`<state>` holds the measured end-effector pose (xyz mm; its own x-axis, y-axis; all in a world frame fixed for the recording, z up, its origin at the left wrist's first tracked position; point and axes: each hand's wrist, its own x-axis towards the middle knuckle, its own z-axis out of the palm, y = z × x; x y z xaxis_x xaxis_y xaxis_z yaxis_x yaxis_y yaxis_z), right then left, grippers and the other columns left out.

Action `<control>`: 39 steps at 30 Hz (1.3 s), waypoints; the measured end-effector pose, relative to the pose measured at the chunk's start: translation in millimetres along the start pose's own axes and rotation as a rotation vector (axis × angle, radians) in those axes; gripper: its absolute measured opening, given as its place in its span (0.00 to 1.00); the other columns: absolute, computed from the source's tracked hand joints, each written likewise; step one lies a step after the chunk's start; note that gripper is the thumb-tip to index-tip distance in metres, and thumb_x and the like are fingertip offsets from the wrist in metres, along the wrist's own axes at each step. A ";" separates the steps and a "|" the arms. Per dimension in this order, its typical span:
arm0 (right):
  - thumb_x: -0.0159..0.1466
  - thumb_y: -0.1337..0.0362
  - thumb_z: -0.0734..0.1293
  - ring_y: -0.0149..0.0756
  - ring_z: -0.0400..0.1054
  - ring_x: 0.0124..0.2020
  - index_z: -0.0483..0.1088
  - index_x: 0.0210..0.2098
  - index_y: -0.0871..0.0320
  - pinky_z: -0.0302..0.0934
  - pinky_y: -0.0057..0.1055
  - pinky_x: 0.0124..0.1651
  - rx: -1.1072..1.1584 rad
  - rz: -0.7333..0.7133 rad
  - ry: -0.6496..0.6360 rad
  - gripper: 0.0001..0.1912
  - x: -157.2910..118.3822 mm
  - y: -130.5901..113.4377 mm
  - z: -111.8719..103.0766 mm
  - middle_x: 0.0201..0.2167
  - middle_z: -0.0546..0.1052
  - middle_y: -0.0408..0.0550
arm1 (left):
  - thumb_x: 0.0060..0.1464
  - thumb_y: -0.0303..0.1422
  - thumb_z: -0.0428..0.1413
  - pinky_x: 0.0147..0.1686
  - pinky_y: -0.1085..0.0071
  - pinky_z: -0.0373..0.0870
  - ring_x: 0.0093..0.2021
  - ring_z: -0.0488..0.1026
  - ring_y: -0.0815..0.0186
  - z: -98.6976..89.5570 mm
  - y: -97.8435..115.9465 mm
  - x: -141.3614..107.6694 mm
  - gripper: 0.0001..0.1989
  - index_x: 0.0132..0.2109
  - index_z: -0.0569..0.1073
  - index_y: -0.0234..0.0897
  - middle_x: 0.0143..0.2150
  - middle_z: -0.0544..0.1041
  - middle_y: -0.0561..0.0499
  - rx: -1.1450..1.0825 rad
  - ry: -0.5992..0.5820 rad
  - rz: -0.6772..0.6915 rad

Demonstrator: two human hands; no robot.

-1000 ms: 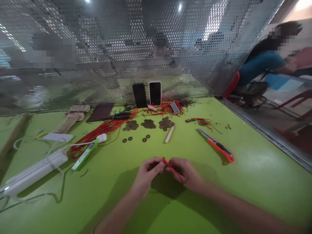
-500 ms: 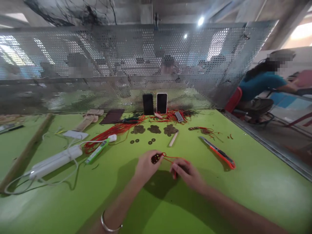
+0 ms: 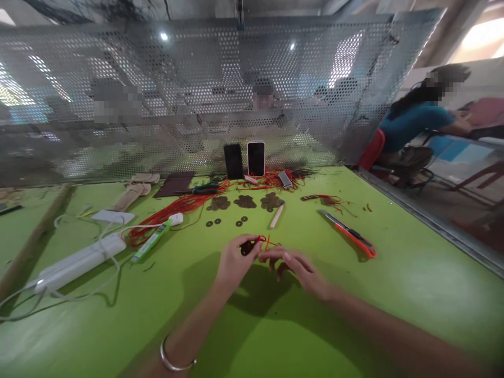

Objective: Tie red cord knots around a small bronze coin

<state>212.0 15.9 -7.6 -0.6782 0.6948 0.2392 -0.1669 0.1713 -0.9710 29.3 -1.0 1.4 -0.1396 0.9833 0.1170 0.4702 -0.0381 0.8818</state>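
Note:
My left hand (image 3: pixel 233 268) pinches a small dark coin-like piece (image 3: pixel 247 248) with red cord (image 3: pixel 268 242) tied at its edge. Fingers cover part of that piece. A small loop and short strands of the cord stand out above my left thumb. My right hand (image 3: pixel 293 265) is just to the right, its index finger stretched out to the left thumb tip beside the cord. The other right fingers hang loosely bent and apart, with no firm grip showing. Beyond both hands lie several loose holed coins (image 3: pixel 218 221) and piles of coins (image 3: pixel 244 201) on the green table (image 3: pixel 157 325).
A utility knife (image 3: pixel 348 233) lies at right, a pale stick (image 3: pixel 276 215) in the middle. At left are a white power strip (image 3: pixel 82 260), green pen-like tool (image 3: pixel 151 241) and red cord bundle (image 3: pixel 169 212). Two phones (image 3: pixel 255 159) lean on a perforated metal screen (image 3: pixel 177 121). A person sits at right.
My right hand has moved left against the left fingertips, and its fingers have straightened from a pinch on the cord. The cord's stretched strands are now short and crossed. The view has shifted slightly.

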 end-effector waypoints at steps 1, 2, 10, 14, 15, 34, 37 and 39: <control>0.68 0.58 0.53 0.32 0.66 0.39 0.71 0.47 0.52 0.66 0.28 0.33 -0.021 0.014 -0.016 0.18 -0.3 -0.9 0.7 0.45 0.70 0.51 | 0.50 0.36 0.56 0.40 0.66 0.73 0.39 0.75 0.62 0.2 1.1 -0.7 0.11 0.39 0.76 0.36 0.38 0.79 0.47 -0.002 0.002 0.016; 0.68 0.58 0.54 0.32 0.66 0.40 0.70 0.47 0.52 0.66 0.28 0.33 -0.042 0.025 -0.022 0.17 -0.4 -2.3 1.4 0.45 0.71 0.51 | 0.50 0.35 0.56 0.41 0.65 0.72 0.39 0.75 0.63 0.4 1.9 -1.2 0.10 0.39 0.76 0.36 0.38 0.79 0.47 0.000 -0.001 0.030; 0.67 0.61 0.56 0.33 0.67 0.42 0.71 0.46 0.54 0.63 0.34 0.46 -0.312 -0.071 -0.037 0.15 1.8 -9.0 1.9 0.41 0.73 0.49 | 0.50 0.35 0.55 0.42 0.65 0.72 0.39 0.75 0.62 1.2 3.3 -1.9 0.11 0.39 0.76 0.35 0.37 0.79 0.47 0.013 -0.022 0.044; 0.67 0.61 0.56 0.33 0.67 0.43 0.72 0.44 0.55 0.61 0.35 0.49 -0.351 -0.036 -0.004 0.15 2.8 -6.9 1.6 0.41 0.74 0.50 | 0.54 0.38 0.52 0.39 0.67 0.73 0.38 0.75 0.63 0.2 5.8 -3.7 0.13 0.40 0.76 0.36 0.38 0.79 0.47 -0.024 -0.050 0.040; 0.67 0.60 0.55 0.33 0.68 0.42 0.72 0.44 0.55 0.62 0.34 0.48 -0.360 -0.021 0.004 0.15 3.0 -6.7 1.8 0.41 0.74 0.50 | 0.54 0.39 0.52 0.38 0.67 0.73 0.38 0.75 0.63 0.1 6.4 -4.2 0.14 0.40 0.76 0.36 0.38 0.79 0.47 -0.037 -0.050 0.033; 0.64 0.67 0.57 0.32 0.64 0.29 0.68 0.35 0.56 0.61 0.29 0.28 -0.484 -0.145 0.418 0.08 3.4 -1.2 -6.5 0.31 0.69 0.48 | 0.49 0.36 0.57 0.27 0.72 0.70 0.27 0.71 0.68 4.8 9.7 -8.4 0.09 0.35 0.76 0.36 0.29 0.77 0.50 -0.081 -0.173 -0.065; 0.64 0.67 0.57 0.32 0.64 0.29 0.68 0.36 0.57 0.60 0.30 0.30 -0.524 -0.076 0.372 0.08 5.8 -0.4 -7.8 0.30 0.71 0.48 | 0.49 0.34 0.56 0.26 0.73 0.69 0.26 0.70 0.69 5.3 13.2 -10.1 0.07 0.34 0.75 0.35 0.28 0.76 0.51 -0.108 -0.203 -0.055; 0.64 0.67 0.57 0.33 0.65 0.31 0.68 0.37 0.57 0.61 0.31 0.32 -0.553 -0.035 0.330 0.08 7.0 0.6 -7.0 0.31 0.71 0.48 | 0.49 0.34 0.55 0.25 0.74 0.68 0.26 0.69 0.70 5.3 14.6 -10.6 0.07 0.34 0.75 0.35 0.27 0.76 0.52 -0.122 -0.216 -0.053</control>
